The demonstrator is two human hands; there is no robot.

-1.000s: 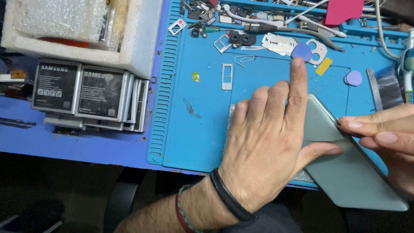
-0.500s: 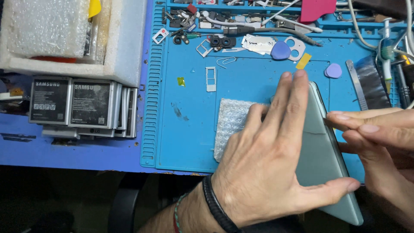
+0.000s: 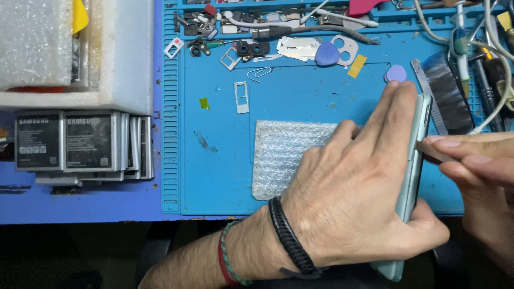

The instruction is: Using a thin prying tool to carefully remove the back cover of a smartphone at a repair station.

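Left hand (image 3: 353, 198): fingers spread and clamped across a phone (image 3: 415, 176), forefinger tip at the upper end, thumb hooked around the edge at 5 o'clock. Right hand (image 3: 476, 171): fingers pinched shut on a thin flat tool (image 3: 431, 150), its tip set against the phone's right edge at 3 o'clock of the left hand.

The phone is slim and pale grey-green, stood on its side (only the narrow edge shows), running from 12 o'clock down to 6 o'clock, where its lower end overhangs the bench front.

Beneath lies a blue work mat (image 3: 225, 160) with a bubble-wrap piece (image 3: 284, 155) at 9 o'clock of the left hand. Small parts, blue picks (image 3: 326, 53) and cables crowd 12 o'clock. Stacked batteries (image 3: 80, 142) and a white foam box (image 3: 126, 59) sit at 9 to 10 o'clock.
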